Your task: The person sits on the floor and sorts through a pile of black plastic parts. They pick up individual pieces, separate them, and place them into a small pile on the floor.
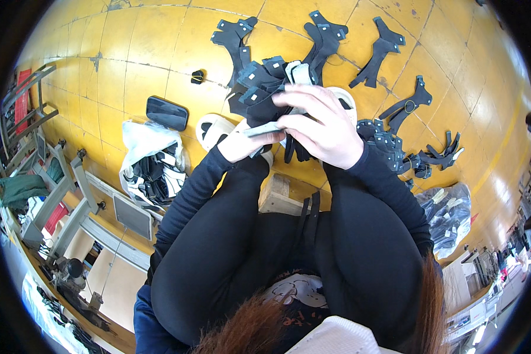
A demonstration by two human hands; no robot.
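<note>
My left hand [241, 146] is closed round a flat light-grey piece [262, 129] in front of my knees. My right hand [325, 126] bends over the same piece from the right, its thumb and fingers closing on the piece's end. Just beyond both hands is a thick bunch of black fabric pieces [259, 97] with blue-grey tabs. A white folded piece [301, 73] sticks up at its far side. Whether the grey piece belongs to the bunch cannot be made out, and my right hand hides part of the bunch.
On the yellow tiled floor lie more black cut pieces [379, 52], a banded bundle [389, 144] and a dark phone-like slab [167, 112]. Filled plastic bags stand left [154, 168] and right [445, 215]. A metal frame [82, 189] rises at left. Cream shoes [214, 131] flank the work.
</note>
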